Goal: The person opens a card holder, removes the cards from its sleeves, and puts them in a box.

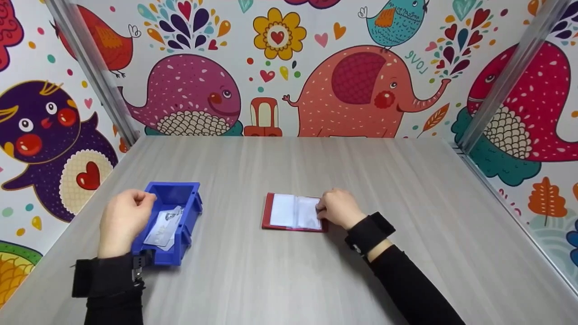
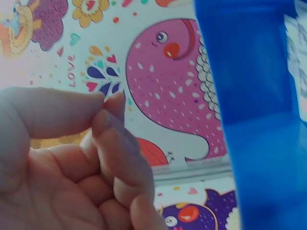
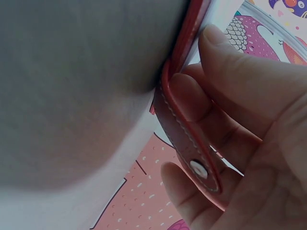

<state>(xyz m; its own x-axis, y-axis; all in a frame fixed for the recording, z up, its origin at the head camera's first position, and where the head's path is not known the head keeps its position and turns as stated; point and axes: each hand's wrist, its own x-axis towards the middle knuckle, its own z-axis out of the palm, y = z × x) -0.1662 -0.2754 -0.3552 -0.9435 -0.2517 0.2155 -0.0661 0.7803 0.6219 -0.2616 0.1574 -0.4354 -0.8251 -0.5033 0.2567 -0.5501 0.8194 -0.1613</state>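
A red card holder (image 1: 267, 212) lies spread on the table with its clear sleeves (image 1: 282, 210) facing up. My right hand (image 1: 339, 208) pinches its right edge. In the right wrist view, the thumb rests on the sleeve side, and the snap strap (image 3: 184, 134) hangs along the curled fingers. Over the left side of a blue bin (image 1: 173, 258), my left hand (image 1: 124, 221) has its thumb and forefinger tips together; nothing shows between them in the left wrist view. Several cards (image 1: 163, 229) lie loosely overlapped inside the bin.
The grey wood-grain table (image 1: 235, 280) reaches back to a printed wall (image 1: 280, 90) with cartoon animals. Metal posts (image 1: 90, 67) stand at the back corners. The bin is left of the card holder, with bare tabletop between them.
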